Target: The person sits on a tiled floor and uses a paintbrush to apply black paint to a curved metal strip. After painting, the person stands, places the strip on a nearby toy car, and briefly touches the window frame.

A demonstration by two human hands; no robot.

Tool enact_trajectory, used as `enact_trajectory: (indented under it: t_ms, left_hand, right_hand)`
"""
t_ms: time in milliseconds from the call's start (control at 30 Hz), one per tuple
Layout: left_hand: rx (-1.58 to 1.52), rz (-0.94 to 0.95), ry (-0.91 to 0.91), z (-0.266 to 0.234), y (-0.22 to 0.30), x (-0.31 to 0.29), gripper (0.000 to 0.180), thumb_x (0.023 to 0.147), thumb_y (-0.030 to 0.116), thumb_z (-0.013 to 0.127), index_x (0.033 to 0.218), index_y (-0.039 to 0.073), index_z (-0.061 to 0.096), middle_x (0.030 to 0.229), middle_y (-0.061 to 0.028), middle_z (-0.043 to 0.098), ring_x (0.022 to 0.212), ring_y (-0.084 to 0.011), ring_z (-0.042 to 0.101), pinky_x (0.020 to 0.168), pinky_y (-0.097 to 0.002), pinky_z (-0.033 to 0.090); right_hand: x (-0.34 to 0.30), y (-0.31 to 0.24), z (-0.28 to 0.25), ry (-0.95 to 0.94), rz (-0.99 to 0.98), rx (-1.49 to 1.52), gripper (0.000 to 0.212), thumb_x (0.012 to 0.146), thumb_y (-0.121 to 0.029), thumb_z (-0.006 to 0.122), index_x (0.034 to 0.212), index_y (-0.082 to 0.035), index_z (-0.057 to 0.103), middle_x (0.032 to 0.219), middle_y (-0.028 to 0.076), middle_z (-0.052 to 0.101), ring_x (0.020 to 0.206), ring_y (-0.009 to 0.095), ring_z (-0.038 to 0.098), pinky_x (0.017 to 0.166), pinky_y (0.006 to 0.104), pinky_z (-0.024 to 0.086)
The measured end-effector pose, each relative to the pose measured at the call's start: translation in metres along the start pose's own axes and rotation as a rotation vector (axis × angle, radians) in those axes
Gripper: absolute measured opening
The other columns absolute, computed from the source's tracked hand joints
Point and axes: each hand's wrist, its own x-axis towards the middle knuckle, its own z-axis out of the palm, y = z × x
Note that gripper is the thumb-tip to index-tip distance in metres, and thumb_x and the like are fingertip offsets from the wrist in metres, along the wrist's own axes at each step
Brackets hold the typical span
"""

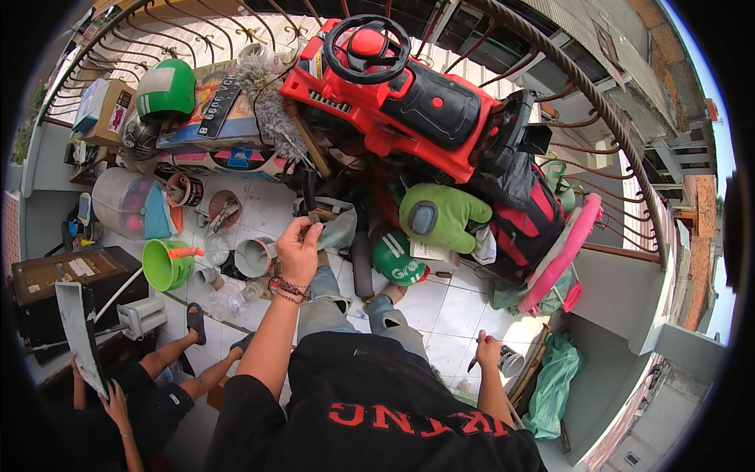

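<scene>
My left hand [299,248] is raised in front of me, thumb and fingers pinched together. A dark upright strip [309,189] meets the fingertips. Whether they hold it or something smaller, I cannot make out. Bead bracelets [289,289] circle that wrist. Low at the right, my right hand [488,352] is closed round a slim dark-tipped tool [472,364], whose exact kind is hidden by the fingers. A white paint can [511,363] stands beside this hand. Below the left hand lies a grey plastic bag [340,228] on the tiles.
A red ride-on toy car [440,110] rests atop piled goods by the railing. Near my feet lie a green helmet [397,258] and a green plush toy [442,216]. A green bucket [167,263] stands left. Another person's hand [116,407] holds a grey panel [77,334].
</scene>
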Motion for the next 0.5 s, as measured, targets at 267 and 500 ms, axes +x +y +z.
enact_trajectory:
  t_ms: [267,500]
  left_hand:
    - [-0.114,0.247,-0.003,0.028,0.017,0.135,0.015,0.081,0.011,0.07,0.087,-0.002,0.066,0.067,-0.005,0.064,0.057,-0.0083,0.055,0.054,-0.0235,0.045]
    - [0.008,0.353,-0.171,0.068,0.008,0.118,0.014,0.079,0.006,0.071,0.087,-0.004,0.066,0.07,-0.0084,0.063,0.055,-0.012,0.055,0.054,-0.0244,0.045]
  right_hand:
    - [-0.032,-0.051,0.045,0.13,-0.035,0.078,0.053,0.091,-0.044,0.051,0.067,0.003,0.059,0.062,0.024,0.057,0.062,0.04,0.056,0.061,0.0465,0.043]
    - [-0.036,-0.131,0.029,0.009,-0.051,0.242,0.047,0.092,-0.041,0.051,0.073,0.002,0.058,0.075,0.021,0.058,0.071,0.039,0.056,0.066,0.045,0.044]
